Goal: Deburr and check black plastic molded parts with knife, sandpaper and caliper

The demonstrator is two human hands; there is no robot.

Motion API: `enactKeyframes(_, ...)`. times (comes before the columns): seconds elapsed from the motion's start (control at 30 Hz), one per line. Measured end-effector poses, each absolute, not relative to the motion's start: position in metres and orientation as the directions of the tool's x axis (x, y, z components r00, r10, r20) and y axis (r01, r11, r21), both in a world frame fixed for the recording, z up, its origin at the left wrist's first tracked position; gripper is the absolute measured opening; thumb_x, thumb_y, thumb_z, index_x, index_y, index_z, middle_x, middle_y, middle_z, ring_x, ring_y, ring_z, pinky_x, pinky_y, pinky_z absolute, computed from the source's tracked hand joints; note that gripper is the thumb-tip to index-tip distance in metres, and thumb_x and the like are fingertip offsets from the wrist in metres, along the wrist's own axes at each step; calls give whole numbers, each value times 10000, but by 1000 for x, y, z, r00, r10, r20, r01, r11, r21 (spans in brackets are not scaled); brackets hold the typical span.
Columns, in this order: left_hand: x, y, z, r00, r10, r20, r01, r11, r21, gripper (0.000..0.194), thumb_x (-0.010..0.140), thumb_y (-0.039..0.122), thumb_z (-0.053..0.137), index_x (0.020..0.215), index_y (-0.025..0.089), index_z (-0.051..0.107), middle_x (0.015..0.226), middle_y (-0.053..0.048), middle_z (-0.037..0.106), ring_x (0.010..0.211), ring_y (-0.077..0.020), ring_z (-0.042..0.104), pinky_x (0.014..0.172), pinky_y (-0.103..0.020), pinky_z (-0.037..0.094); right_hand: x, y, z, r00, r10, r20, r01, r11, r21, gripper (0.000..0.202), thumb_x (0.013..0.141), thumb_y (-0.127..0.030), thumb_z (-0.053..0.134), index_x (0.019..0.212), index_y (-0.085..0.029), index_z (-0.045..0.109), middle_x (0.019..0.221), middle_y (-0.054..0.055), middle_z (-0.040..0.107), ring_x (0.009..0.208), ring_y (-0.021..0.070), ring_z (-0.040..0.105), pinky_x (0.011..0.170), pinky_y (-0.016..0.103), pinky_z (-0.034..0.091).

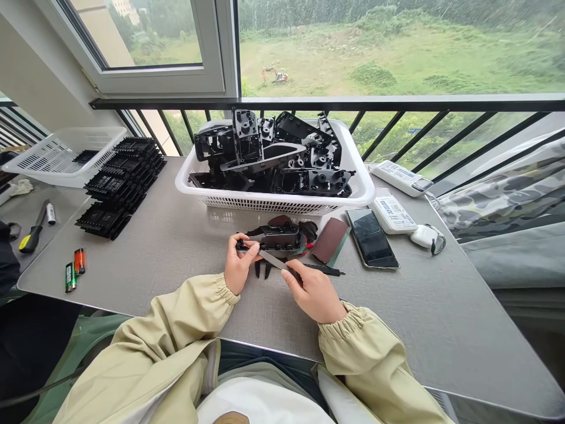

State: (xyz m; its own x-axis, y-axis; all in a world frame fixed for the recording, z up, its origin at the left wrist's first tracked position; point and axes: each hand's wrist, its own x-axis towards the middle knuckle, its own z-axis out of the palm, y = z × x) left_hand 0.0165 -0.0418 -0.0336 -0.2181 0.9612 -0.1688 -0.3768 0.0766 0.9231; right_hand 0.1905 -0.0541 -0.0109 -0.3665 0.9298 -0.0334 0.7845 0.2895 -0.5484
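Observation:
My left hand (238, 263) grips the left end of a black plastic housing part (279, 237) just in front of the basket. In my right hand (314, 291) is a flat grey file (272, 259), slanting up to the left. Its tip meets the near edge of the part beside my left fingertips. Partly beneath the part and my hands lies a black caliper (263, 269), its jaws pointing toward me. A brown-red sheet of sandpaper (330, 240) with green under it lies right of the part. Some dark and red items behind the part are mostly hidden.
A white basket (273, 203) heaped with black plastic parts stands at the back. Stacked black grids (123, 185) and two batteries (75, 270) are left; a phone (373, 238), white boxes (394, 212) and an earbud case (427, 237) right. A screwdriver (33, 232) lies far left.

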Motion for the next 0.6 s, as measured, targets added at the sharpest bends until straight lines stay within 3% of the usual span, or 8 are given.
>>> enactKeyframes(0.3,16,-37,-27,-353,915,-194,-327,74,942,493,635,455,780,886,226,423,705,85,552,576,-90,652,590,-239,581,196,-51,-10,-322,944,-67,800,234,-552,327,925,-409,354,953,-210,611,674,35,682,627,217,635,572,282,367)
enactKeyframes(0.5,15,-36,-30,-347,915,-207,-346,80,935,510,695,539,703,1029,249,449,868,26,612,648,-110,677,619,-263,577,195,-50,-10,-315,944,-96,820,220,-528,312,927,-392,359,969,-215,612,702,38,696,656,223,647,572,282,362)
enactKeyframes(0.6,15,-36,-32,-341,924,-173,-346,48,937,529,655,440,765,1000,253,411,852,48,588,679,-99,659,672,-275,573,193,-50,-10,-311,942,-127,836,207,-508,313,933,-383,358,985,-209,612,729,48,705,682,231,656,588,287,366)
